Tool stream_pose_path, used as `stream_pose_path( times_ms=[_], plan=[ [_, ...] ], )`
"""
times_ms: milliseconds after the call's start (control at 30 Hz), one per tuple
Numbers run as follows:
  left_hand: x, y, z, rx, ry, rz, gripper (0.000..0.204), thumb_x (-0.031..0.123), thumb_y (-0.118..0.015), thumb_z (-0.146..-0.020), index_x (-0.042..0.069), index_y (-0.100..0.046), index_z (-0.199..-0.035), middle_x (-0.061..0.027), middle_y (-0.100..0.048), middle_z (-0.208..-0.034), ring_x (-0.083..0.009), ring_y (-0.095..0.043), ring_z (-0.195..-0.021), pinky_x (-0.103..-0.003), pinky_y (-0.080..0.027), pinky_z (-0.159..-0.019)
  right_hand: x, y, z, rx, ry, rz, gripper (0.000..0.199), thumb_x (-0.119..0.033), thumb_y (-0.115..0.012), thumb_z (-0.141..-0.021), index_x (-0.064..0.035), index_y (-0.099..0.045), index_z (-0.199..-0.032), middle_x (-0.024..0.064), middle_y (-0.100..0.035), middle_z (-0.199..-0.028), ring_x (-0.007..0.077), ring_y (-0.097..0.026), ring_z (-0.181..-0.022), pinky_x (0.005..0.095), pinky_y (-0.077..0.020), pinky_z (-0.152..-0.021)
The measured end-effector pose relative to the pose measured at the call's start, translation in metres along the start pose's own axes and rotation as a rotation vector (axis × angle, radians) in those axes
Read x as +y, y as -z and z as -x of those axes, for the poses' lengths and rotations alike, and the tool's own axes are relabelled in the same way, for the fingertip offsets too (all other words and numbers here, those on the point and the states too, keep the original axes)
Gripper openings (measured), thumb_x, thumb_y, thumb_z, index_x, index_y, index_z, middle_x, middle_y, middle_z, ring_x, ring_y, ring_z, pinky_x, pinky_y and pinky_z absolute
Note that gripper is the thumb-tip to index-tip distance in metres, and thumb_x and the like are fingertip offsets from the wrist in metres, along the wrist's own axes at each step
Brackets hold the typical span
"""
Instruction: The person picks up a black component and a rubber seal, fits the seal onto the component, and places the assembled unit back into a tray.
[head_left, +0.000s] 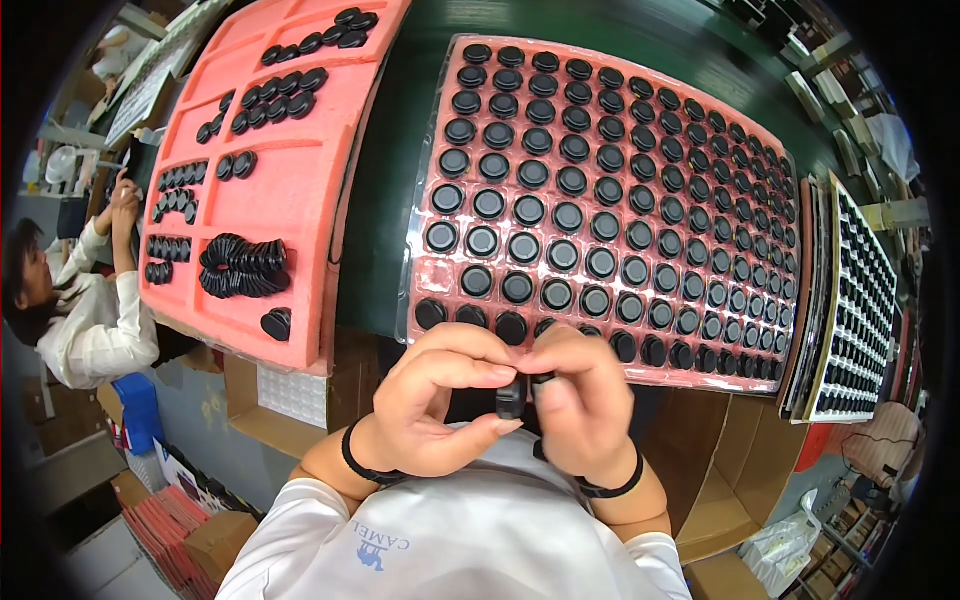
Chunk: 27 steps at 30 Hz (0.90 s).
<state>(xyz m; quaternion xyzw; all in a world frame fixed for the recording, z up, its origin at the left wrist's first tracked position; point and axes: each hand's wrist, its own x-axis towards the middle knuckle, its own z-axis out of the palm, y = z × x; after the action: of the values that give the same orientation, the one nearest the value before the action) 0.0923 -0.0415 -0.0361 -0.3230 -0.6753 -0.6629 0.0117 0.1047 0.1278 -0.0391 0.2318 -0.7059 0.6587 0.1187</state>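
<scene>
My left hand (pixel 432 400) pinches a small black round part (pixel 510 398), seen edge-on, between thumb and fingers in front of my chest. My right hand (pixel 585 395) meets it at the fingertips, its fingers bent around a small black piece (pixel 543 379) mostly covered by them. Whether the two pieces touch is hard to see. Just beyond both hands lies a clear plastic tray (pixel 437 273) over a pink base, with rows of black round caps (pixel 526 247) in its pockets. One pocket near its left edge holds no cap. My fingers overlap the near row.
A pink foam tray (pixel 285 185) on the left carries groups of black parts and a coiled row of thin black discs (pixel 240 266). At right stands a white tray (pixel 850 300) of black pieces. Cardboard boxes (pixel 715 470) sit below the bench. A co-worker (pixel 85 300) sits far left.
</scene>
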Motion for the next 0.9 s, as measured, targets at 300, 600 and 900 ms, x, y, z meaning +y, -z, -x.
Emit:
stream_pose_path(
  times_ms=[300,600,900],
  plan=[
    [-0.001,-0.001,0.002,0.07,-0.014,0.068,0.038,-0.001,-0.073,-0.072,-0.003,-0.056,-0.105,-0.0188,-0.057,-0.105,-0.0259,-0.058,-0.096,-0.033,-0.047,-0.081,0.002,0.002,0.005,0.007,-0.132,-0.249,0.022,-0.014,-0.055,-0.09,0.0009,-0.053,-0.106,0.0052,-0.055,-0.086,0.0097,-0.045,-0.066,0.0257,-0.0371,-0.06],
    [0.0,-0.001,0.001,0.056,-0.011,0.079,0.037,-0.001,-0.073,-0.072,-0.003,-0.056,-0.105,-0.0192,-0.057,-0.105,-0.0262,-0.059,-0.096,-0.033,-0.048,-0.081,0.001,0.0,-0.001,0.031,-0.088,-0.199,0.019,-0.011,-0.052,-0.091,0.0013,-0.053,-0.106,0.0053,-0.054,-0.087,0.0103,-0.044,-0.066,0.0254,-0.0373,-0.061],
    [-0.002,0.0,0.0,0.029,-0.019,0.095,0.038,-0.001,-0.072,-0.073,-0.003,-0.055,-0.106,-0.0194,-0.056,-0.106,-0.0254,-0.058,-0.095,-0.033,-0.048,-0.081,0.007,0.0,0.005,0.0,-0.101,-0.298,0.021,-0.004,-0.051,-0.089,0.0016,-0.051,-0.109,0.0066,-0.052,-0.086,0.0115,-0.043,-0.066,0.0254,-0.0373,-0.061]
  ],
)
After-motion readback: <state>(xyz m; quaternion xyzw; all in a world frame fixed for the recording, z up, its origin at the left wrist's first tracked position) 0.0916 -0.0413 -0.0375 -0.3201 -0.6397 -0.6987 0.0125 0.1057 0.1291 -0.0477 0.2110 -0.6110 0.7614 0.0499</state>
